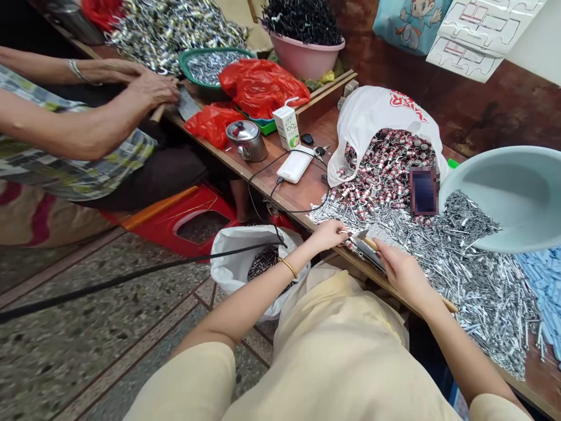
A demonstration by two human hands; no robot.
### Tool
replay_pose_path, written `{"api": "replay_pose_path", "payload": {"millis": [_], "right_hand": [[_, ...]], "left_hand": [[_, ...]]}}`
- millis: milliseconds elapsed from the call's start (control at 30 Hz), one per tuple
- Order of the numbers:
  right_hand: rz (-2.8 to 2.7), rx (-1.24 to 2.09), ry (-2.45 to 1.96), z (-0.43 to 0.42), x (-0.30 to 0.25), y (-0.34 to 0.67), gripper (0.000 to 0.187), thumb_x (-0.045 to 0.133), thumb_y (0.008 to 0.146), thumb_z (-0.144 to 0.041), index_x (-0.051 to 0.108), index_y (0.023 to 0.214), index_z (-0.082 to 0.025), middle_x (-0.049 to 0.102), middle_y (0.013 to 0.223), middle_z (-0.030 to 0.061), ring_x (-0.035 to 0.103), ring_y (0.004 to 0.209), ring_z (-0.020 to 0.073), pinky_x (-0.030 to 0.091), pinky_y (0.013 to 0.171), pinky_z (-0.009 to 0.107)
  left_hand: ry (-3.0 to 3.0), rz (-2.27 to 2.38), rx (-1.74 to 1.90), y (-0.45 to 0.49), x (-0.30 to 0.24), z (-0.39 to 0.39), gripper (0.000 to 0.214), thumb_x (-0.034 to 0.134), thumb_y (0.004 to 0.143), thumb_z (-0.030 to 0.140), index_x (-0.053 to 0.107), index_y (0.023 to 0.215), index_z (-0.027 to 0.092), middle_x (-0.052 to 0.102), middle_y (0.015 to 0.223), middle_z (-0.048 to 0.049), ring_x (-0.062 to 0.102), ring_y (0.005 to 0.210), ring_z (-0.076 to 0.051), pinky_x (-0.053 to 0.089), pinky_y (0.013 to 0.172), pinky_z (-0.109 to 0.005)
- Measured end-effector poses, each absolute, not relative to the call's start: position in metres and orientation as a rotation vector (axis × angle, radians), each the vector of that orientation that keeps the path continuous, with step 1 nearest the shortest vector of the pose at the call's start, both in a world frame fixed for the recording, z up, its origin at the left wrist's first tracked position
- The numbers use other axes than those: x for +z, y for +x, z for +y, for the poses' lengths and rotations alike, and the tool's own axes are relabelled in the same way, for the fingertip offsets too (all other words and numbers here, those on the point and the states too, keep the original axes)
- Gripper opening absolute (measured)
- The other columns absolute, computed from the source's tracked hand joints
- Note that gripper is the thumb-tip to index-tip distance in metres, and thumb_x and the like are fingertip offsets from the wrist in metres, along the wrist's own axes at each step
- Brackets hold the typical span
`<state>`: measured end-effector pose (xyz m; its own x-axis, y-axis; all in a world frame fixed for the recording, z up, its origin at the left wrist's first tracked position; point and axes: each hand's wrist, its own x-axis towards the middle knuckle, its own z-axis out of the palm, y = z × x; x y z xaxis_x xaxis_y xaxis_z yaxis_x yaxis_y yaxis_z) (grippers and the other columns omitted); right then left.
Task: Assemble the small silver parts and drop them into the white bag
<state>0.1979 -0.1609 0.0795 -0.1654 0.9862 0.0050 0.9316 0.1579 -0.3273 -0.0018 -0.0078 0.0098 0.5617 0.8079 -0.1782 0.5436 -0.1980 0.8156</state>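
Note:
At the bench's front edge, my left hand [328, 235] is closed in a pinch on a small part, mostly covered by the fingertips. To its right, my right hand [401, 269] wraps round a wooden-handled tool [449, 305], whose handle shows on both sides of the fist. A pointed metal piece lies at the tool's front, close to my left fingertips. Beneath it, a flat metal strip [370, 255] runs along the edge. Loose silver metal pins [464, 280] cover the bench beside my right hand. Red-and-silver hooked parts [385, 169] spill from a white plastic bag [372, 108].
A grey-green basin [521, 193] lies tilted at right, near light blue pieces [541, 286]. A power bank [295, 164] with a cable, a juice carton [287, 126] and a lidded metal cup [246, 140] stand left. Below hangs a white sack [228, 263]. A co-worker's hands [153, 88] work at far left.

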Motion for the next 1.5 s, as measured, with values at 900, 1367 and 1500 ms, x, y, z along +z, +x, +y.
{"api": "replay_pose_path", "payload": {"millis": [900, 1367, 1500], "right_hand": [[-2.319, 0.240, -2.189, -0.151, 0.098, 0.189, 0.053, 0.031, 0.103, -0.025, 0.035, 0.156, -0.024, 0.073, 0.106, 0.0127, 0.070, 0.078, 0.0229, 0.048, 0.067, 0.029], [-2.348, 0.253, -2.213, -0.154, 0.084, 0.195, 0.051, 0.037, 0.103, -0.024, 0.044, 0.153, -0.026, 0.070, 0.095, 0.0091, 0.064, 0.068, 0.0193, 0.042, 0.062, 0.027], [-2.120, -0.044, -2.214, -0.172, 0.053, 0.221, 0.052, 0.038, 0.100, -0.020, 0.049, 0.150, -0.028, 0.069, 0.107, 0.0108, 0.064, 0.085, 0.0213, 0.044, 0.068, 0.028]], "left_hand": [[1.522, 0.992, 0.434, 0.001, 0.005, -0.016, 0.012, 0.063, 0.077, 0.012, 0.074, 0.082, 0.014, 0.069, 0.064, 0.0003, 0.064, 0.052, -0.011, 0.053, 0.054, -0.021], [1.625, 0.988, 0.505, -0.004, 0.007, -0.020, 0.010, 0.062, 0.080, 0.011, 0.071, 0.082, 0.015, 0.071, 0.071, -0.0017, 0.067, 0.063, -0.013, 0.055, 0.062, -0.024], [1.774, 0.862, 0.873, -0.017, 0.008, -0.036, 0.015, 0.056, 0.087, 0.014, 0.070, 0.086, 0.017, 0.073, 0.088, -0.0047, 0.068, 0.085, -0.016, 0.054, 0.081, -0.029]]}}
